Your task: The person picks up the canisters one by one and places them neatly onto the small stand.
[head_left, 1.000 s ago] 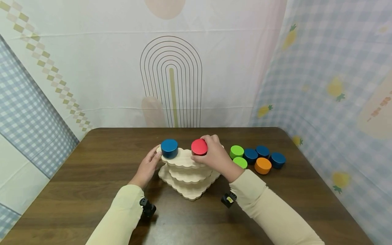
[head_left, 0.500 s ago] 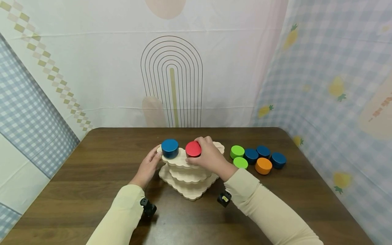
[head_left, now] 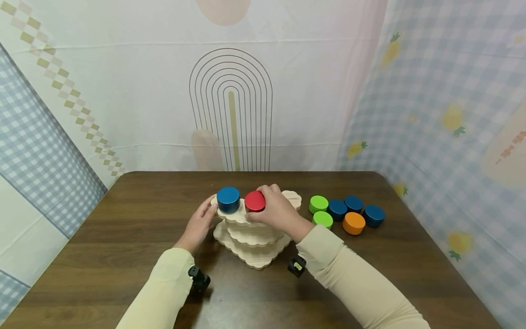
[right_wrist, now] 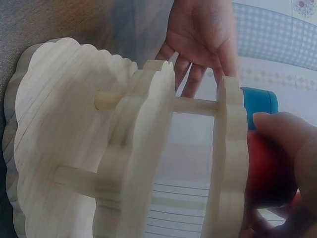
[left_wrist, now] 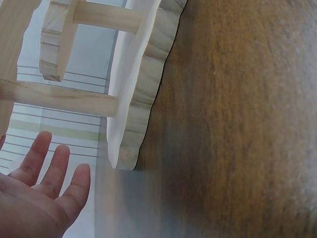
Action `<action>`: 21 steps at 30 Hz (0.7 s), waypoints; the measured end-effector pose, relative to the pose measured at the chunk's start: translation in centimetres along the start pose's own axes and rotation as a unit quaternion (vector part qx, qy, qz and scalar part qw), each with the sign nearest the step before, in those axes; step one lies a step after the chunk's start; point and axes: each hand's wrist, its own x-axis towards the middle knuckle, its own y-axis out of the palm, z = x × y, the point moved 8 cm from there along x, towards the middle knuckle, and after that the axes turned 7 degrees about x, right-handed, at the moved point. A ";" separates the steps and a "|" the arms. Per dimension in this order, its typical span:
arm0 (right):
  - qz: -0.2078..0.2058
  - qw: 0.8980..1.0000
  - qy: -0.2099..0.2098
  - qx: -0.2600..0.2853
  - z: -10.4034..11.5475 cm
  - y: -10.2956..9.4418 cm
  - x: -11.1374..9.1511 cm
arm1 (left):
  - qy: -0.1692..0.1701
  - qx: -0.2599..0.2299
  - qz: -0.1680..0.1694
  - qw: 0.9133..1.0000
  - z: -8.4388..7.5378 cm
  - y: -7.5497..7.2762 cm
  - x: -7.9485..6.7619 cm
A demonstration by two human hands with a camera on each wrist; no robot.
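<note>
In the head view a pale three-tier wooden stand with scalloped boards stands mid-table. My right hand grips a round red block between thumb and fingers at its top board; in the right wrist view, the red block is right against that board. Left of it on the same board sits a blue round block, its blue side showing beyond the board. My left hand holds the board's left corner at the thumb and index finger. Its other fingers are spread loosely below in the left wrist view.
Right of the stand lie two green round blocks, several blue ones and an orange one, grouped close together on the dark wooden table. A patterned cloth hangs behind the table.
My right hand has shifted left along the top board with the red block, nearer the blue one, uncovering the board's right end. My left hand stays at the left corner.
</note>
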 end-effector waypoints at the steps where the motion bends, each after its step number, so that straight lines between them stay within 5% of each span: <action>1: 0.002 1.000 0.000 -0.001 0.0 0.0 0.0 | -0.001 -0.001 0.001 1.000 0.0 0.0 0.0; 11: 0.008 1.000 -0.005 -0.020 0.2 0.1 0.1 | -0.010 -0.003 0.004 1.000 -0.1 0.0 -0.3; 21: -0.038 0.998 -0.037 -0.029 0.2 -0.8 -1.3 | -0.010 0.000 0.010 1.000 0.0 0.1 -0.3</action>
